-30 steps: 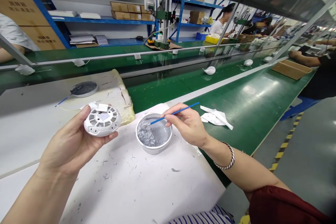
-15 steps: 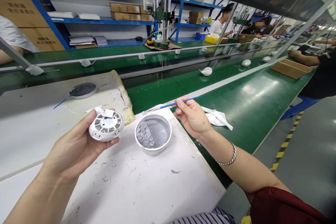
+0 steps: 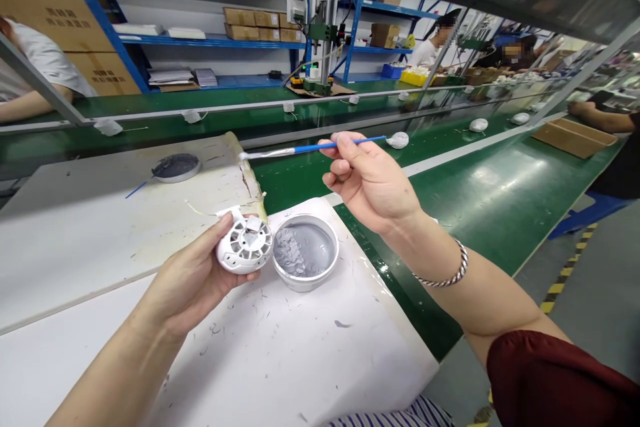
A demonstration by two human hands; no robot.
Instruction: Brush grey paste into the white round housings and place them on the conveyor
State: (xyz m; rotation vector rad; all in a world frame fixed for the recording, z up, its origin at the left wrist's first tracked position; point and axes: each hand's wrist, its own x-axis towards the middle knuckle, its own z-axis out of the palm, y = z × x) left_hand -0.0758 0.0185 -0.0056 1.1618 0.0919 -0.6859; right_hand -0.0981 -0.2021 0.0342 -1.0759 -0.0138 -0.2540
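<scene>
Between fingers [image 3: 354,151], crosswise brush [image 3: 311,148], bristles [image 3: 243,156] leftward

Bowl [image 3: 303,285] of grey paste [image 3: 290,250] on wht sheet [image 3: 280,347]. L hand [image 3: 197,280], just L of bowl, grips rnd wht housing [image 3: 245,257], vented face showing. R hand [image 3: 383,183], above & R of bowl, pinches blue brush [image 3: 310,147] approx level; tip up & L of bowl, clear of paste. 2nd dish [image 3: 189,175] w/ dk paste [image 3: 175,165] beyond bowl, to L. Carton [image 3: 573,138] far R of bowl.
</scene>
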